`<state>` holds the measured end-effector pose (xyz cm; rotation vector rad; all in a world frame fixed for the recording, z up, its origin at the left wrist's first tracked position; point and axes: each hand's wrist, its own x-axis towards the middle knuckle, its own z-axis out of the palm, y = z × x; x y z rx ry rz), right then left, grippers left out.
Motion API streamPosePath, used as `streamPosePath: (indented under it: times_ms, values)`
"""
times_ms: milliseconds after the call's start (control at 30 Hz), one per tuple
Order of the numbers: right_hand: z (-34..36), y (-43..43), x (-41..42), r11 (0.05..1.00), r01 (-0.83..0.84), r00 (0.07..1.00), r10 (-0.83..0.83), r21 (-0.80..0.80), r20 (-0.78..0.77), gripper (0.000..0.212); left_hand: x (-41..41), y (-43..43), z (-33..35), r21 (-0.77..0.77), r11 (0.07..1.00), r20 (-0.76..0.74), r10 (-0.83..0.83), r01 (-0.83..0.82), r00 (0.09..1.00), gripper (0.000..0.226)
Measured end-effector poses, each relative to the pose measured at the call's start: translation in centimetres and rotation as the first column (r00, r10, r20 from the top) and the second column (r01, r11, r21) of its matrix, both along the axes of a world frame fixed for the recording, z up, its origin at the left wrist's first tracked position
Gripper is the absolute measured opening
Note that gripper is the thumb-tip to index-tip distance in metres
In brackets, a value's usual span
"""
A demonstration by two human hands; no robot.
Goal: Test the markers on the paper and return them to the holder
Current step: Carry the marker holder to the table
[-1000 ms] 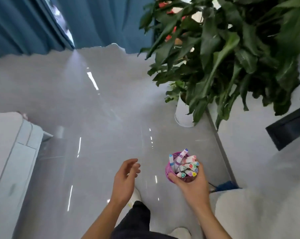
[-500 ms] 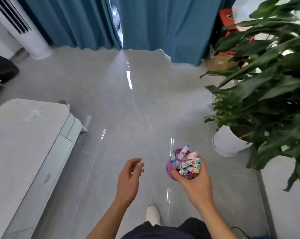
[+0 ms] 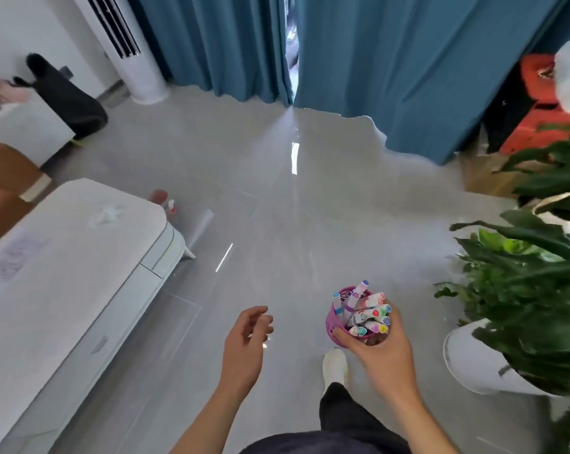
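The right hand [image 3: 383, 353] grips the marker-filled purple holder [image 3: 337, 326]; the left hand [image 3: 246, 342] hangs loosely curled, empty. Keeping the holder upright avoids spills.

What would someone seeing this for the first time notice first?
The purple holder crammed with bright-capped markers, in the grip of the right hand, low and centre-right. Then the blue curtains across the back, and the leafy plant in a white pot at the right edge.

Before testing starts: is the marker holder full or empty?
Full: the purple holder, gripped by the right hand, is crowded with capped markers.
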<state>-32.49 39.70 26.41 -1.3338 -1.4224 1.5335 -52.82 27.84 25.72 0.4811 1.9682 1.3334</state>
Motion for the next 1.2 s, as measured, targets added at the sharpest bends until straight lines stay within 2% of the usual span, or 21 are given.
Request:
streamPosePath:
  times_ms: [233,467,733,1000,1200]
  values:
    - [-0.1,11.8,-2.1,0.997,-0.079,0.995,0.078,0.011,0.068,0.075,-3.1,9.0,0.4,0.002,0.990,0.004,0.138,-0.138,0.990,0.014]
    - [-0.2,20.6,-8.5,0.991,-0.137,0.983,0.137,-0.009,0.127,0.073,-9.1,15.0,0.1,-0.019,0.959,0.038,0.283,-0.283,0.958,0.014]
    - [-1.0,29.6,-22.7,0.974,-0.226,0.962,0.220,0.020,0.160,0.068,-22.0,22.6,-1.7,-0.029,0.938,0.056,0.347,-0.346,0.936,0.015]
    - [-0.5,37.4,-37.2,0.960,-0.280,0.943,0.271,0.021,0.191,0.079,-36.1,30.1,-1.0,-0.022,0.948,0.028,0.317,-0.317,0.948,0.015]
    - [0.4,43.0,-46.1,0.955,-0.294,0.937,0.280,0.041,0.207,0.080,-44.3,35.5,-0.5,-0.005,0.935,0.013,0.354,-0.354,0.935,0.015]
